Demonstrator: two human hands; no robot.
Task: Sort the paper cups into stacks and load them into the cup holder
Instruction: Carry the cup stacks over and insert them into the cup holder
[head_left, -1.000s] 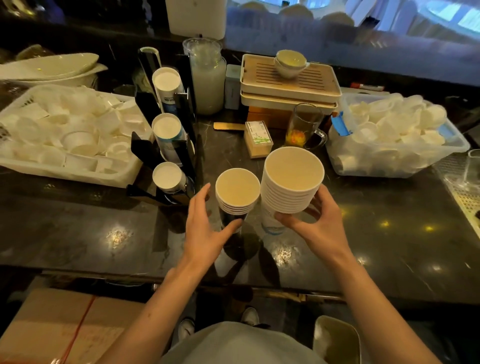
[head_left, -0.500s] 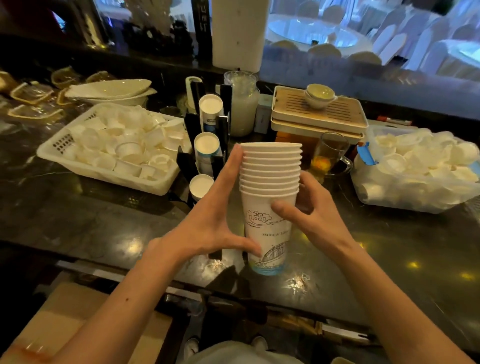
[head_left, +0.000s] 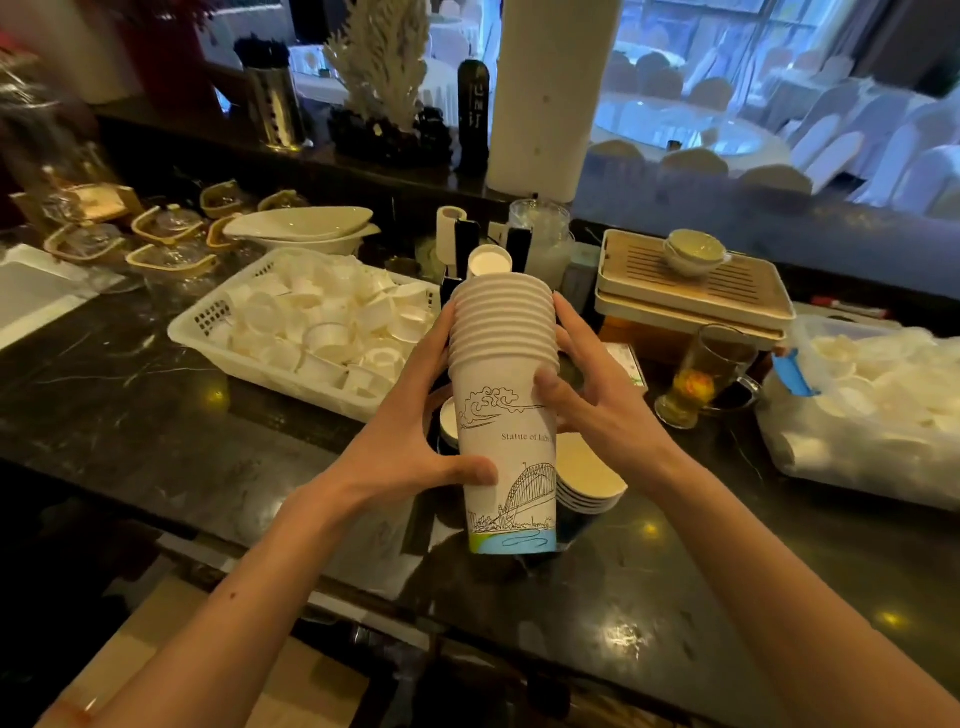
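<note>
A tall stack of white paper cups (head_left: 506, 415) with a bridge drawing is held upright above the dark counter. My left hand (head_left: 410, 441) grips its left side and my right hand (head_left: 592, 400) grips its right side. Behind and to the right of it, a shorter stack of cups (head_left: 589, 480) stands on the counter. The black cup holder (head_left: 465, 244) rises behind the held stack, with a white cup bottom (head_left: 488, 260) showing in it; its lower slots are hidden by the stack.
A white basket (head_left: 208, 317) of loose cups sits at the left. A clear bin (head_left: 831, 447) of cups stands at the right. A glass mug of tea (head_left: 701, 379), a tea tray (head_left: 691, 291) with a bowl, and a small box lie behind.
The tall stack has been lifted off the counter and raised between both hands. The view has tilted up, and the shorter stack now shows behind it.
</note>
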